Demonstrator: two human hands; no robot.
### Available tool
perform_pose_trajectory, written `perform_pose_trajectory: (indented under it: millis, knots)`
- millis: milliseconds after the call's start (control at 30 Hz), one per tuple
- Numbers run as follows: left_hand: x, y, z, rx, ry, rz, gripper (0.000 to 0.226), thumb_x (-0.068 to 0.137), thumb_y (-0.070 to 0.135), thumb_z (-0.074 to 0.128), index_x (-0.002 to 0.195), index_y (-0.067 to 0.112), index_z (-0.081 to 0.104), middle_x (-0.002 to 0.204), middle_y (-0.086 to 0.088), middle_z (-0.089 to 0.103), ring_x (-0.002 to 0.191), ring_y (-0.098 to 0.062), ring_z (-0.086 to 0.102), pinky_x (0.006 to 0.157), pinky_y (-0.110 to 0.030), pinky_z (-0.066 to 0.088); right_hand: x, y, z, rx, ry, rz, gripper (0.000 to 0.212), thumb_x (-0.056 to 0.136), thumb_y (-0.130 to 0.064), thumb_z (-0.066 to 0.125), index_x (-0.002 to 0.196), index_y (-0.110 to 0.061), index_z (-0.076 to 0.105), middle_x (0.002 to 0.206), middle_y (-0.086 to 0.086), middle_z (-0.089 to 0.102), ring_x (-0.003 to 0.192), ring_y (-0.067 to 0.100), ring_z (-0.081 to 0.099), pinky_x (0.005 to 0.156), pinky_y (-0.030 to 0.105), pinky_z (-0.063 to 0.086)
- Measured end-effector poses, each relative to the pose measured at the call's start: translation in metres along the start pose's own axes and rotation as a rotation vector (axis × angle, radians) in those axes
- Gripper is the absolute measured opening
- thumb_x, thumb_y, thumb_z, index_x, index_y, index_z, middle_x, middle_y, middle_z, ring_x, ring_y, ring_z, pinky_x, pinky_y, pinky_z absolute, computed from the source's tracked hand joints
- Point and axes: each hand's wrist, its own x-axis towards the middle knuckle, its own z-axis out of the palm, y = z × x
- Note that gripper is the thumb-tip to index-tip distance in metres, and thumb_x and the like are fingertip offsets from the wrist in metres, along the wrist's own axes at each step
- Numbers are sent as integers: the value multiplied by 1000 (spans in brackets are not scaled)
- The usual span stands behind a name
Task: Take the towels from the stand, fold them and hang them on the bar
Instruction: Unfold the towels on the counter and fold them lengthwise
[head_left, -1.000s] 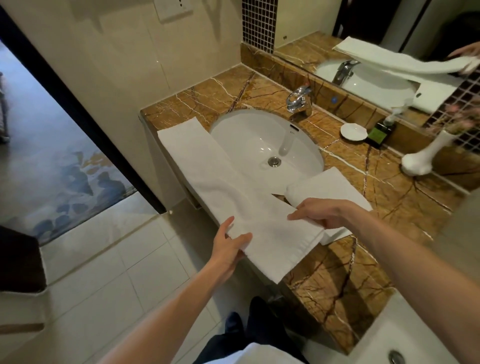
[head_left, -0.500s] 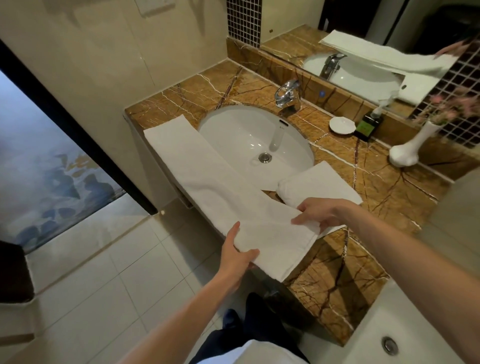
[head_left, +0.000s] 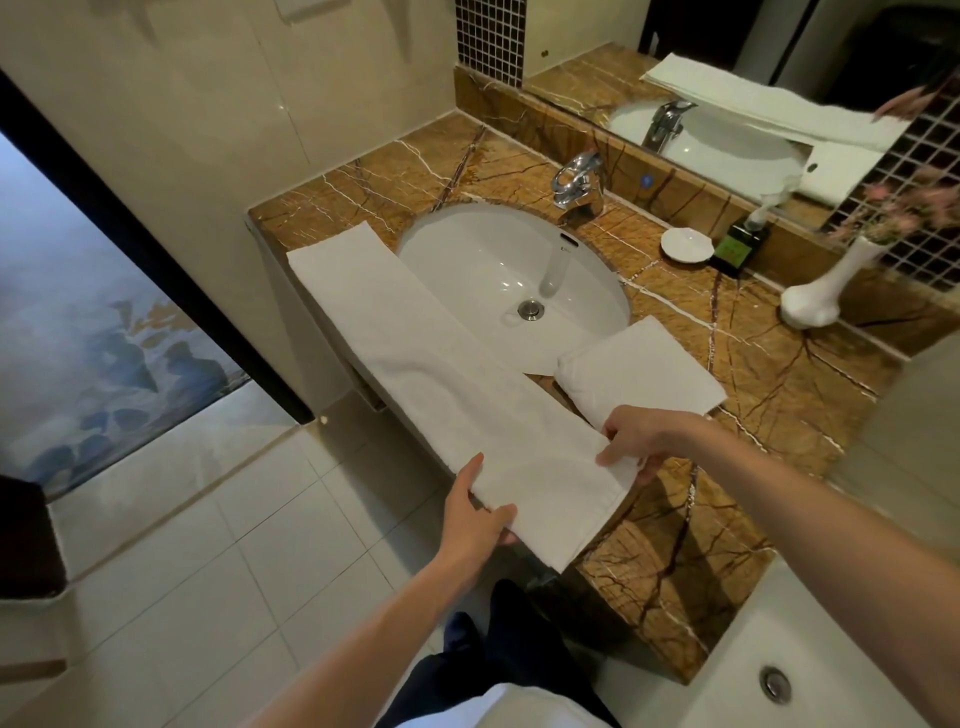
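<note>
A long white towel (head_left: 441, 384), folded into a strip, lies along the front edge of the marble surface (head_left: 769, 395), partly over the sink (head_left: 467, 260); its near end overhangs. The left hand (head_left: 475, 519) and right hand (head_left: 641, 439) pinch that end's corners, fingers closed on cloth; a second folded towel (head_left: 644, 371) rests just beside.

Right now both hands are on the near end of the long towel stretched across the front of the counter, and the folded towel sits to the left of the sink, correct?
Not quite. In the head view the folded towel sits to the right of the sink, not the left. The rest holds: the left hand and right hand both grip the near end of the long towel along the counter front.
</note>
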Motion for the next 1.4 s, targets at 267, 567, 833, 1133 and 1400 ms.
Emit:
perform_pose_trajectory:
  millis: [267, 567, 833, 1133, 1400]
  knots:
    - [6, -6, -2, 135, 52, -19, 70, 85, -11, 55, 142, 23, 35, 121, 3, 46, 95, -14, 56, 70, -29, 58, -1, 13, -2, 80, 47, 8, 19, 86, -12, 69, 73, -6, 56, 68, 8, 56, 53, 18, 64, 46, 21, 50]
    - [20, 21, 27, 650, 305, 149, 60, 78, 21, 69, 132, 31, 45, 150, -3, 12, 135, -27, 18, 113, -42, 16, -5, 22, 8, 18, 119, -90, 37, 77, -23, 77, 55, -17, 49, 52, 1, 53, 46, 11, 57, 50, 24, 38]
    - [40, 42, 55, 972, -188, 615, 40, 90, 29, 62, 128, 28, 52, 116, 4, 58, 88, -5, 55, 84, -25, 50, -19, 30, 20, 97, 174, -190, 43, 78, -21, 75, 50, -19, 43, 46, -7, 41, 46, 12, 38, 48, 22, 32]
    - [53, 59, 95, 1288, -558, 792, 25, 93, 35, 57, 108, 16, 64, 104, -1, 66, 88, -16, 61, 70, -24, 41, -29, 56, 28, 374, 186, -242, 14, 84, -11, 70, 70, -10, 71, 55, -3, 62, 51, 7, 57, 49, 18, 45]
    - [61, 56, 90, 1227, -577, 730, 17, 92, 31, 59, 95, 15, 65, 90, 1, 67, 80, -13, 57, 71, -29, 45, -25, 65, 32, 587, 134, -196, 13, 89, -6, 64, 79, -5, 73, 72, 12, 70, 62, 16, 63, 59, 28, 55]
